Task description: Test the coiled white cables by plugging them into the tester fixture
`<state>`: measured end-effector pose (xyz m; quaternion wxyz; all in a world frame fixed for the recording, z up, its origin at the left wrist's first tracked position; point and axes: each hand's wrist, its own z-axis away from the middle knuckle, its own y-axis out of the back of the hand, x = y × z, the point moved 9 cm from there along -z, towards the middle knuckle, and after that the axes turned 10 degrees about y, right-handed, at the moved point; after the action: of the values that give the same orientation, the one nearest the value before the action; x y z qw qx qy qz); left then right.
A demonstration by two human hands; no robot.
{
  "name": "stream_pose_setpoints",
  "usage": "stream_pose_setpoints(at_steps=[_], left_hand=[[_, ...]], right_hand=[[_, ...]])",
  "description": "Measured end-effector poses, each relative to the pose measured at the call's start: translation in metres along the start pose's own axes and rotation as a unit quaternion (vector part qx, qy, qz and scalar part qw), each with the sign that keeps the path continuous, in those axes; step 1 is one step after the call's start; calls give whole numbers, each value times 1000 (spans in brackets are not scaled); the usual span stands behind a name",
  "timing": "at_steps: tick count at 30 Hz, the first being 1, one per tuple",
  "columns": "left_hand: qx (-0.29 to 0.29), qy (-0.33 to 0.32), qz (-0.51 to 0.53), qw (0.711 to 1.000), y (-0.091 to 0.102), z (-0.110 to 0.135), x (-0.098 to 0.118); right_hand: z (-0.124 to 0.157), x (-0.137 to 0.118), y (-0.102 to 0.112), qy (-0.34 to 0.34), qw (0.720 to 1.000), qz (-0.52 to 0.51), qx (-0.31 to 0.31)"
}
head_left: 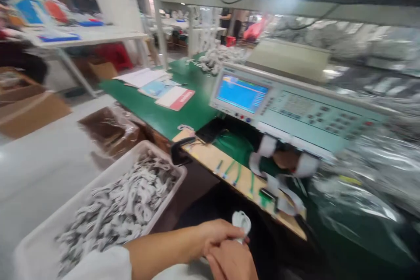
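My left hand (217, 235) and my right hand (233, 263) meet at the bottom centre, close to my body. Together they grip a small white coiled cable (242, 222) that sticks up between the fingers. A white sleeve covers my left forearm. Just left of my hands stands a white bin (49, 232) heaped with several similar white cables. Ahead lies a wooden fixture board (210, 155) with green connectors, and white cables (278, 175) rest on its right part. The picture is blurred by motion.
A pale tester (295, 109) with a blue screen and keypad stands on the green table (157, 111). Papers (164, 89) lie further back. Clear plastic bags (370, 183) pile up at the right. Cardboard boxes (29, 111) sit on the floor at the left.
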<state>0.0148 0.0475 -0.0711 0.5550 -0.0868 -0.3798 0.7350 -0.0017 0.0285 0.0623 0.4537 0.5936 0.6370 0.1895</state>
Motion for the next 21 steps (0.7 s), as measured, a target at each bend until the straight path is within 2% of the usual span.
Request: stream_pose_setpoints(at_steps=[1, 2, 3, 4, 6, 7, 9, 11, 13, 15, 18, 21], left_hand=[[6, -43, -2, 999, -5, 2, 8], [19, -89, -14, 996, -7, 6, 17], [33, -124, -41, 991, -10, 10, 24], [44, -148, -80, 985, -13, 13, 28], [46, -183, -158, 969, -25, 17, 31], [40, -202, -182, 961, -31, 19, 32], [16, -223, -191, 956, -42, 21, 30], [-8, -208, -178, 962, -48, 20, 24], [-22, -178, -174, 968, -50, 18, 17], [-16, -166, -177, 970, -47, 17, 15], [24, -152, -169, 974, -37, 16, 14], [30, -153, -145, 977, -37, 16, 15]], right_hand=[[13, 17, 11, -89, 996, -9, 26], [33, 37, 24, -199, 977, -23, 74], [60, 57, 37, -309, 941, -41, 132], [88, 72, 47, -403, 894, -61, 187], [130, 90, 51, -511, 812, -126, 252], [140, 95, 48, -527, 789, -176, 262], [139, 98, 38, -504, 769, -295, 259], [126, 92, 29, -456, 753, -408, 243], [114, 84, 27, -415, 744, -470, 231], [111, 82, 33, -401, 758, -453, 245], [117, 86, 46, -411, 781, -367, 295], [124, 88, 44, -435, 770, -342, 316]])
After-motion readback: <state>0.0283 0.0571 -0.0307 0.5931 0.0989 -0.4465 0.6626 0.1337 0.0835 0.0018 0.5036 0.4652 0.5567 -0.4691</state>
